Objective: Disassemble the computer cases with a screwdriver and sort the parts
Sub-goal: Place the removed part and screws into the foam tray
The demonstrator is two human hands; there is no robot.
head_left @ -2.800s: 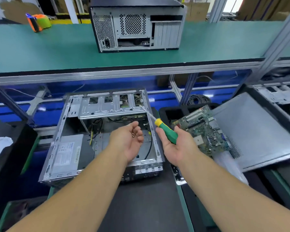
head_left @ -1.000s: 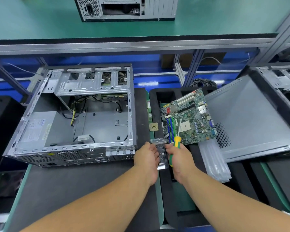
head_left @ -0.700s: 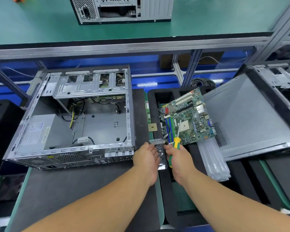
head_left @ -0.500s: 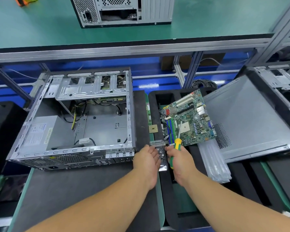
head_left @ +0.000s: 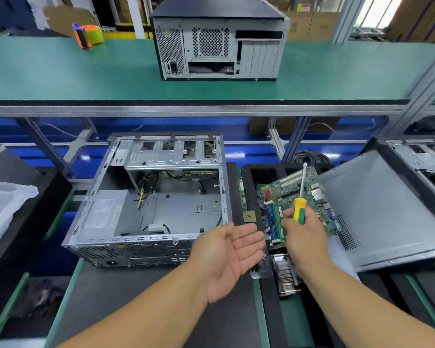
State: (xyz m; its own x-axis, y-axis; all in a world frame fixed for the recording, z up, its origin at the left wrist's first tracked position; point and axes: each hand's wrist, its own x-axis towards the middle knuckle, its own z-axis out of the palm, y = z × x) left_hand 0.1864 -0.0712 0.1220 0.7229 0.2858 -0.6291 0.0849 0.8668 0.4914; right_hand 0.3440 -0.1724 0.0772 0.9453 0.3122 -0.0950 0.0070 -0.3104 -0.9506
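Now my left hand (head_left: 232, 257) flat, palm up, empty. My right hand (head_left: 304, 234) grips one screwdriver (head_left: 299, 200), tip up, over one circuit board (head_left: 296, 209). One opened case (head_left: 156, 199) left; one closed case (head_left: 217, 41) on shelf.

Single head-worn wide-angle cam, looks forward and down from just above the workbench (head_left: 126, 297) near edge; green shelf (head_left: 86, 71) fills frame top.
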